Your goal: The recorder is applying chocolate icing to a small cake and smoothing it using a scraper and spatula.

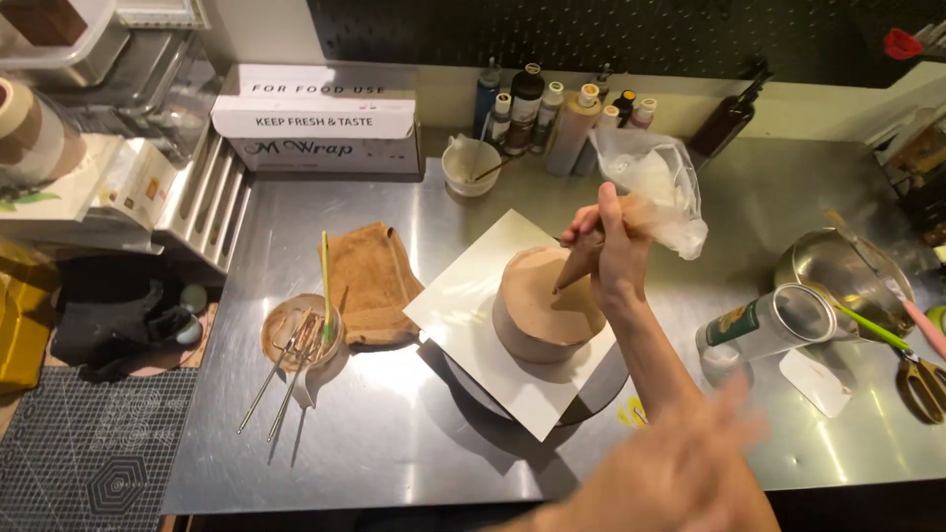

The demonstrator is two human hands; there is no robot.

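My right hand [616, 251] grips a clear piping bag [655, 182] of brown cream. Its tip points down at the top of a round cake [527, 305] covered in brown frosting. The cake rests on a square white board [458, 305] set on a dark turntable [601, 389]. My left hand [690, 473] is a blur at the bottom edge, in front of my right forearm. Nothing shows in it, and its fingers look spread.
On the steel counter [394, 443]: a brown cloth [370, 281], a glass cup of metal tools [301, 335], a small white bowl [471, 167], several colouring bottles [552, 113], boxes of wrap [315, 118], a tipped can [764, 320], a metal bowl [838, 271], scissors [921, 379].
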